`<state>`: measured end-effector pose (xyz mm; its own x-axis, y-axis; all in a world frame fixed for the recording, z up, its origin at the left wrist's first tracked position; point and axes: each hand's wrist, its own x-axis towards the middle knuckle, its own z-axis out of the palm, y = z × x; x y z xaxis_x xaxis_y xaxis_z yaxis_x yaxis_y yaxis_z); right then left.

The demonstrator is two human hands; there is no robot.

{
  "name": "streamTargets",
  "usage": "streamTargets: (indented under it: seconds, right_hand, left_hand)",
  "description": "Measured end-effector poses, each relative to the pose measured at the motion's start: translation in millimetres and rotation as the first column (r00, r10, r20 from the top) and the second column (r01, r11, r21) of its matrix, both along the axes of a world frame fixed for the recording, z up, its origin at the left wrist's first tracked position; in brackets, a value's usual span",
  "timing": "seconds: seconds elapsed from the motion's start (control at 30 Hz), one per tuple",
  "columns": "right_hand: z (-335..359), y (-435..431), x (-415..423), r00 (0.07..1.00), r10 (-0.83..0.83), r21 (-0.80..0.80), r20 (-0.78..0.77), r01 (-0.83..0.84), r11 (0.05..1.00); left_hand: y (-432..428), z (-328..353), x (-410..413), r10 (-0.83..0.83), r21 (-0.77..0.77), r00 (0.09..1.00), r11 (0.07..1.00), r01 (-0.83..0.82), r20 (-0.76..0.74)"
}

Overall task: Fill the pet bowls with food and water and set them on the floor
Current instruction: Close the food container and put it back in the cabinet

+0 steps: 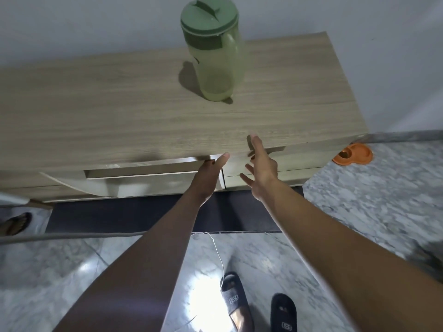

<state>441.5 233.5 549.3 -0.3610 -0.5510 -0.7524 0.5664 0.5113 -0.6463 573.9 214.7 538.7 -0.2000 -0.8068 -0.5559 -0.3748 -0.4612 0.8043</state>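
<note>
At the cabinet [143,121] front: left hand [211,173] hooked under the top edge of a drawer [143,174], fingers curled out of sight, so grip hard to judge. Right hand [260,168] spread wide above the neighbouring drawer, holding nothing. Green-lidded pitcher [213,56] upright on the cabinet top, well back from both hands, apparently almost empty. Orange pet bowl [353,154] on the floor [383,200] past the cabinet's right corner, half hidden. Risks, probably: a sharp tug rocking the tall pitcher; a trip on the thin white cord [217,250] near the slippers [259,305].
</note>
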Motion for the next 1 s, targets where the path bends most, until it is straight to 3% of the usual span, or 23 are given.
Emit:
streamTargets:
  seconds: [0.13, 0.3, 0.43, 0.6, 0.7, 0.83, 0.93, 1.0]
  right_hand:
    - [1.4, -8.0, -4.4, 0.996, -0.077, 0.017, 0.051, 0.076, 0.997]
    - [-0.9, -14.5, -10.8, 0.98, -0.16, -0.028, 0.121, 0.164, 0.986]
    - [-0.4, -12.2, -13.7, 0.98, -0.145, -0.053, 0.138, 0.153, 0.987]
    - [0.5, -5.1, -20.3, 0.998, 0.06, -0.043, -0.004, -0.061, 0.997]
    - [-2.9, 4.4, -27.8, 0.962, 0.239, 0.036, -0.131, -0.237, 0.971]
    - [-0.1, 9.6, -38.7, 0.902, 0.391, 0.09, -0.182, -0.381, 0.92]
    - [5.9, 8.8, -46.7, 0.834, 0.494, 0.147, -0.248, -0.471, 0.87]
    - [4.7, 18.9, -56.8, 0.708, 0.59, 0.212, -0.388, -0.555, 0.804]
  left_hand:
    - [-3.1, 1.6, -2.2, 0.047, 0.031, 0.989, 0.999, -0.043, -0.139]
    - [-3.6, 4.8, -10.8, 0.178, 0.031, 0.965, 0.984, -0.175, -0.194]
    - [-1.2, 13.7, -10.9, 0.13, 0.011, 0.975, 0.991, -0.13, -0.18]
    - [-3.7, 13.9, -8.0, 0.11, 0.028, 0.987, 0.994, -0.108, -0.116]
    - [-3.0, 11.6, -11.0, 0.104, 0.019, 0.992, 0.994, -0.103, -0.064]
    - [0.1, 13.2, -13.1, 0.074, 0.006, 0.997, 0.997, -0.074, 0.001]
    - [1.6, 16.3, -11.0, 0.048, 0.012, 0.995, 0.999, -0.049, 0.083]
    - [2.8, 14.3, -10.2, 0.063, 0.012, 0.984, 0.998, -0.066, 0.166]
